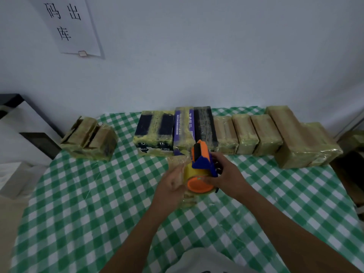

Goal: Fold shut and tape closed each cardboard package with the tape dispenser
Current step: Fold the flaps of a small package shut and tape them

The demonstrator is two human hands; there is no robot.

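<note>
— Where's the tape dispenser (201,164)?
— Mid-surface (98,203), on 1 package (189,202); the right hand (226,174) has its fingers (215,155) wrapped round it
— Left hand (171,186)?
— Fingers straight, pressed against the package's side

Package (188,201) largely hidden beneath left hand (173,186) and tape dispenser (202,168); right-edge carton (353,139) cut off by frame.

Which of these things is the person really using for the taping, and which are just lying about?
Part of the job:
- tape dispenser, gripped by the right hand
- small package beneath it, touched by the left hand
- row of boxes at the back
- open-flapped package, far left

Just there:
- paper sign on the wall
- checked tablecloth
</note>
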